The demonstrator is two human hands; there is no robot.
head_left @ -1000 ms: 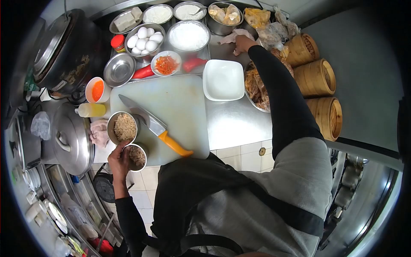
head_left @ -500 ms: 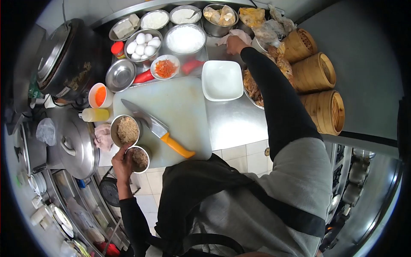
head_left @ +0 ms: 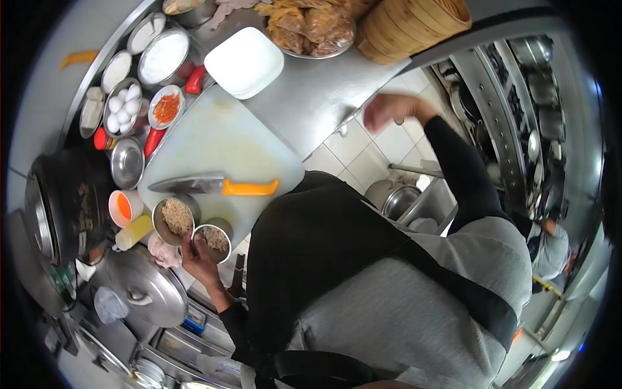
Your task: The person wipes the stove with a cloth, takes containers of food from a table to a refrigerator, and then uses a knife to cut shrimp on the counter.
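Observation:
My left hand (head_left: 202,260) is closed at the place where two metal cups meet, fingers gripping their rims. The larger cup (head_left: 173,219) holds light brown, crumbly food and stands over the cutting board's corner. A smaller cup (head_left: 216,240) with similar, darker contents sits nearer my body. Above them, a knife (head_left: 223,187) with an orange handle lies flat on the white cutting board (head_left: 217,139). My right hand (head_left: 395,111) is blurred by motion, out past the steel counter's edge above the floor, and its fingers are not clear.
A white square bowl (head_left: 245,63) stands behind the board. To the left are a bowl of eggs (head_left: 123,109), a bowl of shredded orange food (head_left: 166,107), a yellow bottle (head_left: 133,232) and a large lidded pot (head_left: 152,295). Bamboo steamers (head_left: 414,26) stand at the back. Another person (head_left: 551,249) is far right.
My view has turned to the right. My right hand has left the pink cloth at the back and swung out beyond the counter's edge. My left hand stays on the cups.

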